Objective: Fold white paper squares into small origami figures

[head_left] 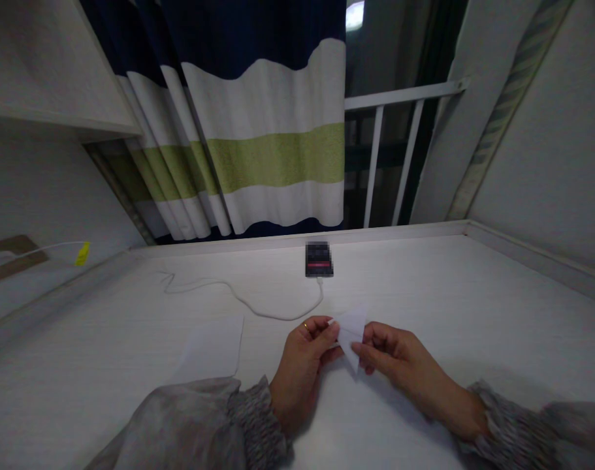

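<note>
A small folded piece of white paper (pixel 352 328), roughly triangular, is held up between my two hands above the white tabletop. My left hand (pixel 304 356), with a ring on one finger, pinches its left corner between thumb and fingers. On the other side my right hand (pixel 400 356) grips the right edge, thumb in front and fingers behind. Parts of both hands' fingers are hidden behind the paper. A flat white sheet (pixel 211 346) lies on the table to the left of my left forearm, partly covered by the sleeve.
A dark, blurred-out device (pixel 319 260) rests near the table's back edge. From it a white cable (pixel 277 318) runs left across the white table (pixel 424 281). Behind hang striped curtains (pixel 277 156) beside a white window railing (pixel 405 94). A yellow tag (pixel 82 253) hangs on a cord at left.
</note>
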Demonstrator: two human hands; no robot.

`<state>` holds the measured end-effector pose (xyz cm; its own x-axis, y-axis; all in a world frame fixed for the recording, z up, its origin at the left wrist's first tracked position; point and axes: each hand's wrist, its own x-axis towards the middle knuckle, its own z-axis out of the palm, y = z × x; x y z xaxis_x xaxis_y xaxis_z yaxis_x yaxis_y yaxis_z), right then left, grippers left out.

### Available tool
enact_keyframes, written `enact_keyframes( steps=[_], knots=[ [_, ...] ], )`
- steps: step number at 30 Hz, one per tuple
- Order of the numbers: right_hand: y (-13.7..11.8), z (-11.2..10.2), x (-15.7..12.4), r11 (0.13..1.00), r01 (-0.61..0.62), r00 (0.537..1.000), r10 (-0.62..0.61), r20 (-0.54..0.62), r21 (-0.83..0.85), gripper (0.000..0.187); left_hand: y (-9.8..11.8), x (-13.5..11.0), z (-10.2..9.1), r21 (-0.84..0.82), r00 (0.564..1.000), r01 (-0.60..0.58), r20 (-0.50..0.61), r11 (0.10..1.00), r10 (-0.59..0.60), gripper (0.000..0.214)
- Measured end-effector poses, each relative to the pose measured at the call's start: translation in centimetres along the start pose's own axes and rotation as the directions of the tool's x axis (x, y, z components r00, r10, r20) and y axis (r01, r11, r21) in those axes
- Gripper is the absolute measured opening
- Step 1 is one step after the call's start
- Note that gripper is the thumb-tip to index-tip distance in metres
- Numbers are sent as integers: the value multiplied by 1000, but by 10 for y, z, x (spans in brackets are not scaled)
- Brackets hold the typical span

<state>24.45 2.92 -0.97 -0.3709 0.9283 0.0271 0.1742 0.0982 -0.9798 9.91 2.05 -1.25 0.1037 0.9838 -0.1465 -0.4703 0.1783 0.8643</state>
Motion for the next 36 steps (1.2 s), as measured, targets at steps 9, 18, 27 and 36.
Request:
enact_keyframes(
  steps=[9,18,27,36],
  knots=[
    [-2,1,-8,938,95,991,-120,-54,-333,21,-3,-5,-3,410,976,-216,93,886,195,21],
    [-8,1,-10,990,67,991,-52,121,-127,23,-2,-7,1,294,987,-52,159,954,5,26],
    [-1,-6,-8,1000,18,985,-22,173,22,29,0,-8,3,191,986,33,157,981,-64,26],
    [-2,-6,-8,995,-7,986,-9,166,97,29,1,-10,5,149,989,38,132,988,-58,27]
  ],
)
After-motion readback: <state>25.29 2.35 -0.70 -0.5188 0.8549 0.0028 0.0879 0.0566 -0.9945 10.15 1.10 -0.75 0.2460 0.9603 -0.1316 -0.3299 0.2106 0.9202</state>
